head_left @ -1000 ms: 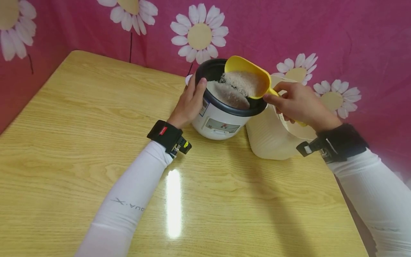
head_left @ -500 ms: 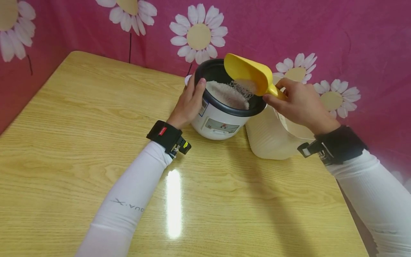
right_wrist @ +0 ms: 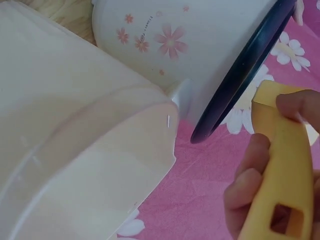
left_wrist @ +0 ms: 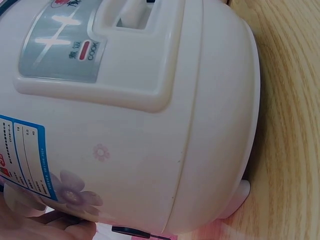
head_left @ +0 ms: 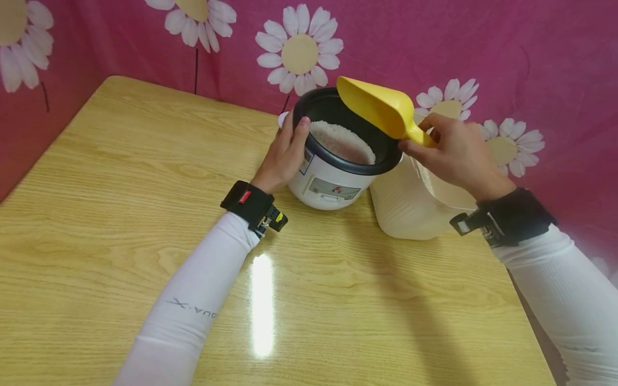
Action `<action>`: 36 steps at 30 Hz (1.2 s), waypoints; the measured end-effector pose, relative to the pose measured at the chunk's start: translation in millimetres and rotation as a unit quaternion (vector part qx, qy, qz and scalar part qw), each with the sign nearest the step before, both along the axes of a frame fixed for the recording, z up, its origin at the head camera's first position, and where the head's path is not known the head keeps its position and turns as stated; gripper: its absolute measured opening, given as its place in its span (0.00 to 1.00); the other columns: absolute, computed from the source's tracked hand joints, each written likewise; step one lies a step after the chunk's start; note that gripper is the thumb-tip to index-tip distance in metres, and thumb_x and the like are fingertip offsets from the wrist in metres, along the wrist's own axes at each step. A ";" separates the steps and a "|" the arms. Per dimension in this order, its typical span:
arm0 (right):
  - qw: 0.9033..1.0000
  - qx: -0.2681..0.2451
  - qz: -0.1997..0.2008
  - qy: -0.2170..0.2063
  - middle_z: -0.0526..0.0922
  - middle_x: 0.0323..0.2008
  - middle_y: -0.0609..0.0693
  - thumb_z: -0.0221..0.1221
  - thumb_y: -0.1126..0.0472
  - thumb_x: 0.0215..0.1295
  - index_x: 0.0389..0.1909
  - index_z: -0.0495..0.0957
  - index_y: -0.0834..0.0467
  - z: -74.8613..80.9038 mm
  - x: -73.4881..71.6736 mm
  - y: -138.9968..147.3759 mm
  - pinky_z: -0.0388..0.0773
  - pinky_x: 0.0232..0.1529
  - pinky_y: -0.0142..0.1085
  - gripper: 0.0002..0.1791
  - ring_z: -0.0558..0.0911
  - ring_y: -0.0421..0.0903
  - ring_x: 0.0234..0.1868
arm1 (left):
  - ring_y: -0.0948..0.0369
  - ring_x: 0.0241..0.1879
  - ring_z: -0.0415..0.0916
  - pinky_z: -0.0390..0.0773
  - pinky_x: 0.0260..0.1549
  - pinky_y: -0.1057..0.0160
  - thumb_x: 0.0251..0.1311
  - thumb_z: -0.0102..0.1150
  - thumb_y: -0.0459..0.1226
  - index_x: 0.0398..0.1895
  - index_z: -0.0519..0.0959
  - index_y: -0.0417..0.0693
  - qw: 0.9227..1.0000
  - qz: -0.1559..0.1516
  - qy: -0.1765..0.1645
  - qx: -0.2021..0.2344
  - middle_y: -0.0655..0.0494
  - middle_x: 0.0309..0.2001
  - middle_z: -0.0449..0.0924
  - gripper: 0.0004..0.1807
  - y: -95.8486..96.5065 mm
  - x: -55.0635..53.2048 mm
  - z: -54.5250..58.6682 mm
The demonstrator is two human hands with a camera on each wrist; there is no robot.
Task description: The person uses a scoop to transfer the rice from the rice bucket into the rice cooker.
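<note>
A white rice cooker (head_left: 325, 187) with a dark rim stands on the table, and white rice (head_left: 344, 140) lies inside it. My left hand (head_left: 284, 155) holds the cooker's left side, thumb at the rim. In the left wrist view, its fingers (left_wrist: 75, 227) curl below the cooker's side, partly hidden. Over the cooker's right rim, my right hand (head_left: 454, 153) grips a yellow scoop (head_left: 376, 107) by its handle. The scoop is tipped over, its underside facing up, and no rice falls from it. Fingers and thumb wrap the handle in the right wrist view.
A cream ribbed bin (head_left: 405, 206) stands close against the cooker's right side, with some rice visible at its inner wall. Behind the wooden table (head_left: 145, 203) hangs a pink cloth (head_left: 386, 43) with daisies. The table's right edge runs under my right forearm.
The right hand has tilted the scoop further over and raised it slightly. Rice that was pouring from it has fallen into the cooker. My left hand has stayed put.
</note>
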State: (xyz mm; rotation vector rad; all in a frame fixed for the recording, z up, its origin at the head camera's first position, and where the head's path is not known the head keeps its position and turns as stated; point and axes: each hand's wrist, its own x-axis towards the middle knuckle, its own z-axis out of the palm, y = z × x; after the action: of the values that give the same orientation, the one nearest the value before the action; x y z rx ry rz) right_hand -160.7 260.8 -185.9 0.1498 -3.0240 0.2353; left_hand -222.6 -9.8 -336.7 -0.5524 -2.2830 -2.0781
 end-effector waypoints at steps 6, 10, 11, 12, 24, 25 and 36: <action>0.999 -0.003 -0.001 0.035 0.79 0.29 0.59 0.61 0.40 0.69 0.49 0.78 0.59 5.9 -5.1 8.5 0.68 0.19 0.35 0.25 0.73 0.54 0.27 | 0.55 0.79 0.56 0.54 0.82 0.45 0.81 0.31 0.55 0.84 0.45 0.59 1.000 -0.003 0.009 0.006 0.51 0.82 0.53 0.34 0.6 -0.7 0.1; 0.999 0.009 -0.025 0.032 0.79 0.29 0.59 0.57 0.38 0.71 0.51 0.78 0.60 11.9 -9.2 23.3 0.68 0.18 0.37 0.28 0.72 0.55 0.29 | 0.55 0.79 0.56 0.54 0.82 0.46 0.81 0.32 0.55 0.84 0.46 0.59 1.000 -0.003 0.009 0.006 0.51 0.82 0.54 0.34 1.4 -0.7 0.9; 0.999 0.008 -0.030 0.031 0.78 0.29 0.60 0.56 0.38 0.72 0.51 0.78 0.61 13.3 -9.8 28.2 0.68 0.18 0.37 0.29 0.72 0.55 0.29 | 0.55 0.79 0.56 0.54 0.82 0.46 0.81 0.32 0.55 0.84 0.46 0.59 1.000 -0.003 0.009 0.006 0.51 0.82 0.54 0.34 1.5 -0.4 1.2; 0.999 0.009 -0.036 0.036 0.79 0.29 0.60 0.55 0.37 0.72 0.51 0.79 0.61 14.6 -10.3 33.2 0.67 0.18 0.38 0.30 0.72 0.56 0.29 | 0.55 0.79 0.56 0.54 0.82 0.46 0.81 0.32 0.55 0.84 0.46 0.59 1.000 -0.002 0.009 0.006 0.51 0.82 0.54 0.34 1.6 -0.1 1.4; 0.996 0.035 -0.086 -0.004 0.82 0.39 0.68 0.48 0.38 0.74 0.60 0.72 0.67 27.4 -1.4 77.0 0.69 0.25 0.40 0.35 0.77 0.63 0.38 | 0.55 0.79 0.55 0.54 0.82 0.45 0.81 0.31 0.55 0.84 0.44 0.59 1.000 -0.003 0.003 0.005 0.52 0.83 0.52 0.34 0.9 1.5 2.6; 0.995 0.039 -0.087 -0.011 0.82 0.40 0.69 0.48 0.37 0.74 0.60 0.72 0.67 28.2 -0.3 79.2 0.69 0.26 0.40 0.36 0.77 0.64 0.38 | 0.55 0.79 0.56 0.54 0.82 0.45 0.81 0.31 0.55 0.84 0.44 0.58 1.000 -0.003 0.001 0.005 0.52 0.82 0.52 0.34 0.6 1.6 2.6; 0.982 0.090 -0.070 -0.150 0.81 0.34 0.63 0.49 0.39 0.76 0.53 0.74 0.66 17.4 11.8 107.6 0.71 0.27 0.42 0.31 0.76 0.57 0.34 | 0.54 0.78 0.56 0.54 0.82 0.44 0.81 0.32 0.55 0.84 0.45 0.58 1.000 -0.004 0.004 0.002 0.50 0.82 0.54 0.34 0.1 1.7 2.4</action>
State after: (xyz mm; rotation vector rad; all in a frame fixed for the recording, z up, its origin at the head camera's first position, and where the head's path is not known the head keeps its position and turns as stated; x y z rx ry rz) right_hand -148.9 368.4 -168.5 -0.0932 -3.3346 -0.0339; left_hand -221.0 -9.7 -334.3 -0.5689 -2.2756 -2.0789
